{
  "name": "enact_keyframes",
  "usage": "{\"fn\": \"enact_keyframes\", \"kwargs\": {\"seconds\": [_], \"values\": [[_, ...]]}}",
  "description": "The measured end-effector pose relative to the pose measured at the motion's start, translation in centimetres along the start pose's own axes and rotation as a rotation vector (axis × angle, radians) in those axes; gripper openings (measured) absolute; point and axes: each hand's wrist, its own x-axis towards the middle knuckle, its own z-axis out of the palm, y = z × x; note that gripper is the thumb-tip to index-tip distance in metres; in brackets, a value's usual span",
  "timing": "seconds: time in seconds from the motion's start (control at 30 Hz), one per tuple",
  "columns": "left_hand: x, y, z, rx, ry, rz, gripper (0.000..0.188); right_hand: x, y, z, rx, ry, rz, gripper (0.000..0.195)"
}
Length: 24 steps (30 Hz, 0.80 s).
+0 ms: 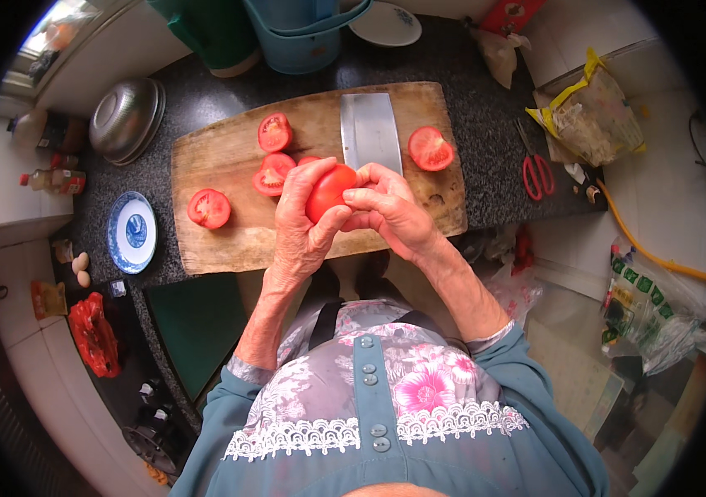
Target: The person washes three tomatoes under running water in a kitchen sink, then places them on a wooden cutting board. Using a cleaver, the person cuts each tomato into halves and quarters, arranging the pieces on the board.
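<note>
My left hand (303,217) is closed around a red tomato (330,192) above the front part of a wooden cutting board (228,161). The fingertips of my right hand (390,208) touch the tomato's right side. Behind my hands a cleaver's broad metal blade (371,130) lies flat on the board; its handle is hidden. Cut tomato halves lie cut side up: one at the left (209,209), one at the upper middle (275,132), one just left of my hands (273,174) and one right of the cleaver (430,149). Another red piece is partly hidden behind my left fingers.
Left of the board are a blue-rimmed plate (133,233), metal bowls (126,121) and eggs (81,267). Blue buckets (300,50) and a white plate (386,25) stand behind. Red-handled scissors (538,177) and a yellow-edged bag (598,118) lie right.
</note>
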Motion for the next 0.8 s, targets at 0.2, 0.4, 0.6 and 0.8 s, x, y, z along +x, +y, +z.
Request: {"fn": "enact_keyframes", "kwargs": {"seconds": [0.2,0.4,0.6,0.8], "values": [[0.1,0.4,-0.2,0.209,-0.050,0.175,0.058,0.0,1.0,-0.6,0.054,0.027,0.018,0.019],[-0.2,0.5,0.1,0.232,-0.075,0.170,0.059,0.3,2.1,-1.0,0.024,0.094,-0.015,0.014],[-1.0,0.2,0.6,0.115,-0.062,0.081,0.058,-0.1,2.4,-0.9,-0.034,0.143,0.006,0.011],[-1.8,0.3,1.1,-0.365,0.019,-0.243,0.059,-0.6,1.4,-0.7,0.044,0.062,0.055,0.009]]}}
